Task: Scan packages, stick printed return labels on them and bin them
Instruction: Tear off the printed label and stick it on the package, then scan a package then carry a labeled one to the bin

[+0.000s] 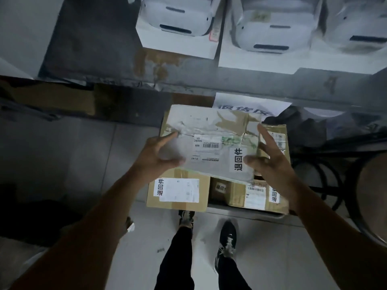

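A worn cardboard package (211, 126) with a shipping label and a white return label (238, 159) lies tilted on top of other boxes in a low bin (234, 210) on the floor. My left hand (156, 152) is at its left edge, fingers spread, with thumb and index finger resting on the top face. At the right edge my right hand (270, 162) also has its fingers spread, thumb over the return label. Neither hand wraps around the package.
Under it lie a labelled box (178, 191) at the front left, another (256, 195) at the front right and a third (276, 137) behind my right hand. A paper sign (247, 104) hangs behind the bin. White label printers (178, 17) (272, 28) stand on the bench above. A round stool (372, 197) stands at the right.
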